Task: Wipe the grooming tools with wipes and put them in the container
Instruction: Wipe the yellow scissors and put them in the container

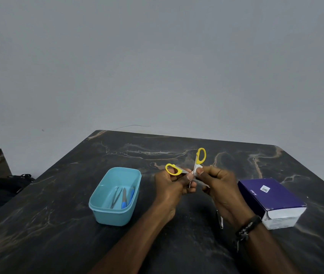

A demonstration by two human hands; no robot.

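Small scissors with yellow handles (200,155) are held spread apart above the table, handles pointing away from me. My left hand (172,187) grips the scissors near the pivot, below the left handle loop. My right hand (219,189) pinches a small white wipe (197,169) against the scissors just under the right handle loop. A light blue plastic container (99,209) stands to the left of my hands and holds tweezers (115,196) and two blue-handled tools (124,198). A metal tool (220,219) lies on the table, partly hidden under my right wrist.
A purple and white box (272,200) lies on the dark marble table (58,224) to the right of my hands. A dark bag (5,186) sits on the floor off the table's left edge. A plain wall rises behind the table.
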